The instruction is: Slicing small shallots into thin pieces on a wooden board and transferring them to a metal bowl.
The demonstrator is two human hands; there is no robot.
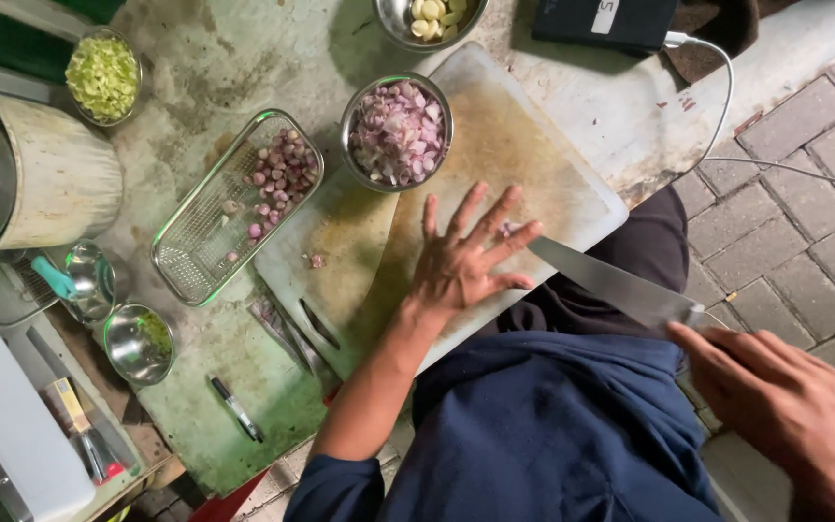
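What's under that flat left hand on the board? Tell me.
The left hand lies spread on the white cutting board. A purple piece shows between its fingers; anything under the palm is covered.

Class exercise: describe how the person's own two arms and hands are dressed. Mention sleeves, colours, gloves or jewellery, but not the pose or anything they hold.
Both hands are bare: no gloves and no rings to be seen on the left hand or the right hand. The left arm wears a dark blue sleeve pushed up to about the elbow. The right arm's sleeve is out of view.
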